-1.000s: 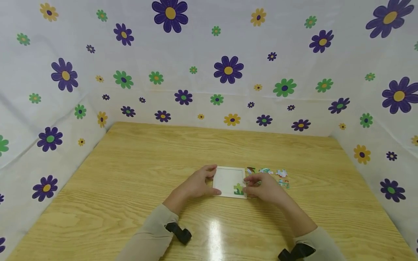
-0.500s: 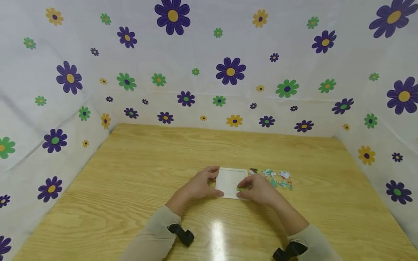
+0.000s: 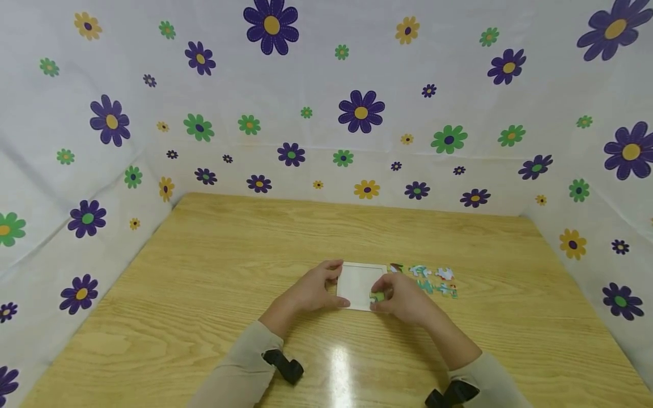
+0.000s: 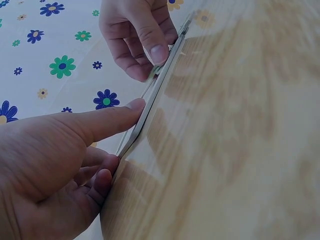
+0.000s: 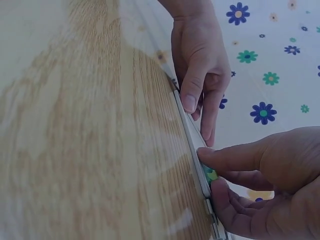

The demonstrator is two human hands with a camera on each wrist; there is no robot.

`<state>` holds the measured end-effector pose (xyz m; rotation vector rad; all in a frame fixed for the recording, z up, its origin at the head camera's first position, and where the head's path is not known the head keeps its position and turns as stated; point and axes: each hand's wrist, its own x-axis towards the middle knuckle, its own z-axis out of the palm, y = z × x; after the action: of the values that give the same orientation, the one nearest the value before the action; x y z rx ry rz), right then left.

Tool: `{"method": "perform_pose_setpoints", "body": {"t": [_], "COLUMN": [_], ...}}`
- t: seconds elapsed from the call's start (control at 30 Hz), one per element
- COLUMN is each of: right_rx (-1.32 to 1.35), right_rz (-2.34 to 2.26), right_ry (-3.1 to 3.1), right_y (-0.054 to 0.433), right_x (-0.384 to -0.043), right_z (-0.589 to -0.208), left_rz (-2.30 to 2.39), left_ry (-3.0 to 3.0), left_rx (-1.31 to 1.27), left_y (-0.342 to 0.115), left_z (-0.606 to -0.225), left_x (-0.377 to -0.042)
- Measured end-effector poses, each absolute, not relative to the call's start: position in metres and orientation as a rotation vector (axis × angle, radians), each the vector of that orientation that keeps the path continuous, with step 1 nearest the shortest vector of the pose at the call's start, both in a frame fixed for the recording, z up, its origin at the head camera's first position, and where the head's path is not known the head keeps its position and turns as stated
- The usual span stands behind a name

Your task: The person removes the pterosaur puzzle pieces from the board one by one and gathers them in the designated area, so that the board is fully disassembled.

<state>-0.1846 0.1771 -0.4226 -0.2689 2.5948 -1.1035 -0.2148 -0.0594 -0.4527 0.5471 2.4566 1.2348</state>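
A shallow white puzzle tray (image 3: 353, 282) lies on the table. My left hand (image 3: 312, 289) holds its left side, thumb at the near corner and fingers at the far corner. In the left wrist view that thumb (image 4: 117, 117) lies along the tray's edge. My right hand (image 3: 410, 300) is over the tray's near right corner, pinching a green jigsaw piece (image 3: 377, 296) between thumb and fingers. The right wrist view shows the green jigsaw piece (image 5: 210, 173) close against the tray's surface, partly hidden by the fingertips.
Several loose jigsaw pieces (image 3: 444, 273) lie to the right of the tray, some partly behind my right hand. The wooden table (image 3: 245, 243) meets a white flower-patterned cloth (image 3: 306, 73) at the back and sides.
My right hand has moved left from the tray's right edge onto the green jigsaw piece in the corner and now pinches it. My left hand keeps its hold. The head view has shifted slightly.
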Motion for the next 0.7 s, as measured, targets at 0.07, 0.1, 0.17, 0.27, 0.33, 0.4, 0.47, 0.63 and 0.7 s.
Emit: {"method": "perform_pose_setpoints", "body": {"t": [0.07,0.1,0.17,0.27,0.33,0.4,0.47,0.63,0.7], "right_rx": [-0.270,-0.275,-0.288,-0.316,-0.315,-0.297,-0.264,-0.193,-0.175], "right_rz": [-1.124,-1.140,-1.179,-1.272,-1.347,-1.416,-1.468,-1.557,-1.577], "right_ry": [2.603,2.604,2.603,2.540,2.458,2.372,2.308,2.234,2.214], "right_y": [0.179,0.181,0.184,0.191,0.196,0.201,0.206,0.219,0.225], "right_x": [-0.184,-0.184,-0.184,-0.186,-0.188,-0.188,-0.187,-0.182,-0.180], "right_z": [-0.422,-0.423,-0.423,-0.425,-0.426,-0.427,-0.427,-0.425,-0.425], "left_rz": [1.230,1.228,1.215,1.208,1.207,1.207,1.206,1.206,1.209], "left_ry": [2.457,2.458,2.465,2.470,2.474,2.473,2.475,2.470,2.464], "left_rx": [0.549,0.553,0.546,0.535,0.529,0.531,0.535,0.556,0.566], "left_y": [-0.059,-0.059,-0.060,-0.060,-0.061,-0.062,-0.062,-0.062,-0.061], "left_z": [-0.453,-0.452,-0.452,-0.451,-0.450,-0.450,-0.450,-0.452,-0.453], "left_x": [-0.215,-0.215,-0.215,-0.215,-0.215,-0.215,-0.215,-0.215,-0.216]}}
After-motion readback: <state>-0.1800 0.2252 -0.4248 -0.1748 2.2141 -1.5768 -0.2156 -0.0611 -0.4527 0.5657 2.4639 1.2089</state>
